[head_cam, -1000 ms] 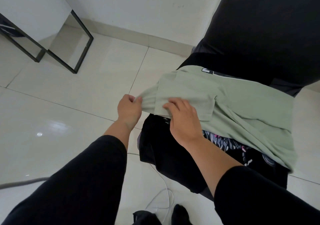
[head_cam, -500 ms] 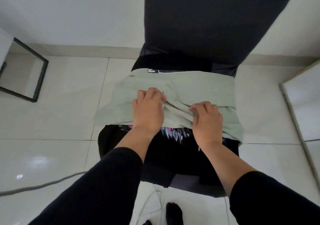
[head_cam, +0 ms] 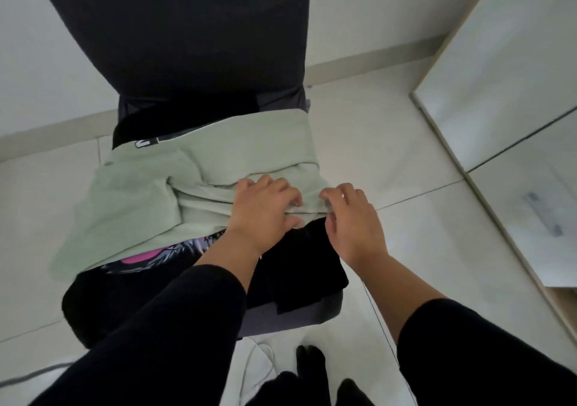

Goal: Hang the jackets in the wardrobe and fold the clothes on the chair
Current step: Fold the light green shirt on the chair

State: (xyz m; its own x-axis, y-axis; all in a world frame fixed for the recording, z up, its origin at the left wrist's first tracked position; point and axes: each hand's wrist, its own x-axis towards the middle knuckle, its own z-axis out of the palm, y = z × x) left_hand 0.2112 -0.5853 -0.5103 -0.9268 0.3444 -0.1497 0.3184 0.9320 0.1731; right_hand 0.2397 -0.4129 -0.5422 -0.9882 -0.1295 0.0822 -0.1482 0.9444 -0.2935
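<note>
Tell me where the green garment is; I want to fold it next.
In the head view, the green garment lies mid-frame on the chair seat, atop dark clothes, under both hands.
</note>
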